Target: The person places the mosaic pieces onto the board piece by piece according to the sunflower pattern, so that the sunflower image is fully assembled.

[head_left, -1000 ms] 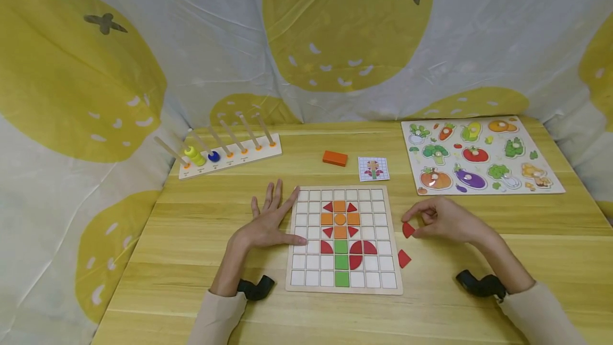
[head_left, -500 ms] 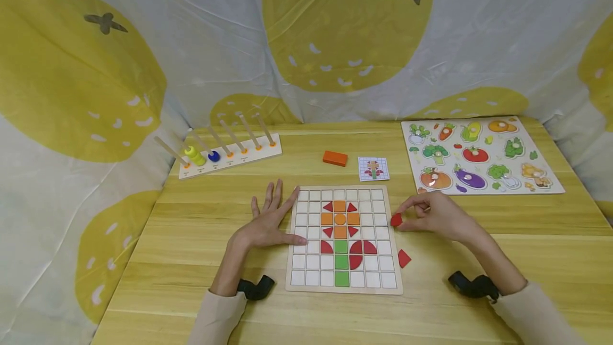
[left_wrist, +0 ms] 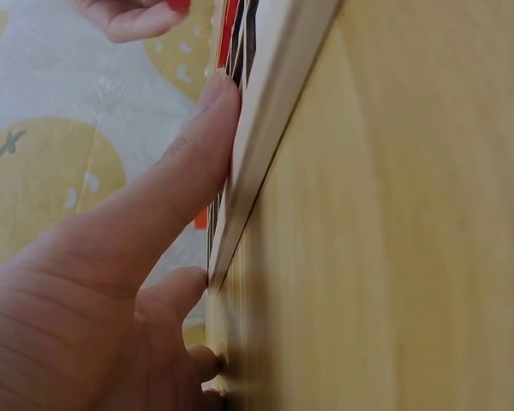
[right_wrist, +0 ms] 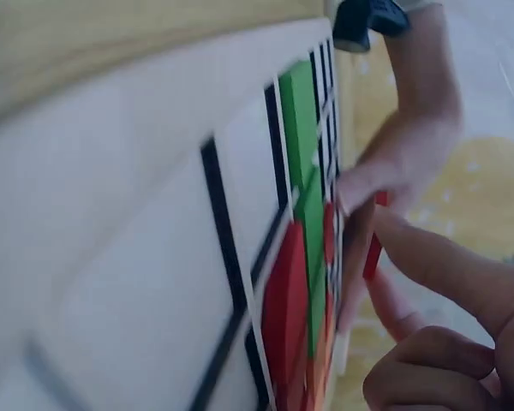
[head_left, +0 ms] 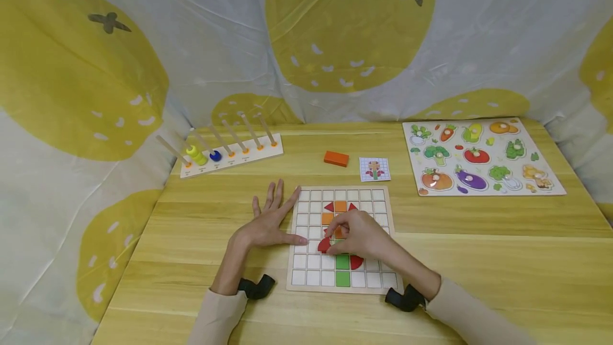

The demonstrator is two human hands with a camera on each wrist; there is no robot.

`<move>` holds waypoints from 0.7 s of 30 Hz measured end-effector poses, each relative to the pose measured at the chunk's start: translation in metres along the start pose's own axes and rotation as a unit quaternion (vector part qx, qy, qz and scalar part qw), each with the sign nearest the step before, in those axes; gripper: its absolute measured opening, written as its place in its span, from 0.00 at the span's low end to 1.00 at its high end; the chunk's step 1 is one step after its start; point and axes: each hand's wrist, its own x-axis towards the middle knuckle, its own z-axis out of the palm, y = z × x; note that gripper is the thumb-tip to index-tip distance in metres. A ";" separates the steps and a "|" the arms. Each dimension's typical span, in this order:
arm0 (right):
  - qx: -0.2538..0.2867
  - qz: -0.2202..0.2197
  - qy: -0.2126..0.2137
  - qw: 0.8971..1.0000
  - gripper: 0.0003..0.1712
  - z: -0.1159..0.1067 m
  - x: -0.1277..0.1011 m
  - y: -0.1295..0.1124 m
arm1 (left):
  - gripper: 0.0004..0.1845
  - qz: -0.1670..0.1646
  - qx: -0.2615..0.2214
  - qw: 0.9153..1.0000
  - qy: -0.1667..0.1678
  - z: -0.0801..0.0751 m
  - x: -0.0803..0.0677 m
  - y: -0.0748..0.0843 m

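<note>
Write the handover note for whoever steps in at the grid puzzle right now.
Left hand: flat, fingers straight, steadying the left edge of the grid board.
Right hand: over the board's middle, pinching a red piece at the cell left of the green stem.
Done: orange and red flower head, green stem and a red piece to the stem's right sit in the grid.
Left: seat the held piece; compare with the pattern card. An orange block lies loose beyond the board.
</note>
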 end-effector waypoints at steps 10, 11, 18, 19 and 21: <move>-0.060 -0.006 0.003 0.998 0.12 0.023 0.013 -0.010 | 0.64 0.004 -0.004 1.000 -0.008 -0.001 0.000 -0.003; -0.062 -0.006 0.003 0.998 0.12 0.024 0.013 -0.011 | 0.64 0.006 -0.005 1.000 -0.008 -0.001 0.000 -0.003; -0.057 -0.008 0.002 0.998 0.11 0.024 0.014 -0.010 | 0.64 0.010 -0.006 1.000 -0.004 -0.001 0.000 -0.003; -0.054 -0.009 0.001 0.998 0.11 0.024 0.014 -0.010 | 0.64 0.010 -0.006 1.000 -0.004 -0.001 0.000 -0.003; -0.050 -0.012 0.003 0.999 0.10 0.024 0.014 -0.008 | 0.64 0.011 -0.006 1.000 -0.004 -0.001 0.001 -0.003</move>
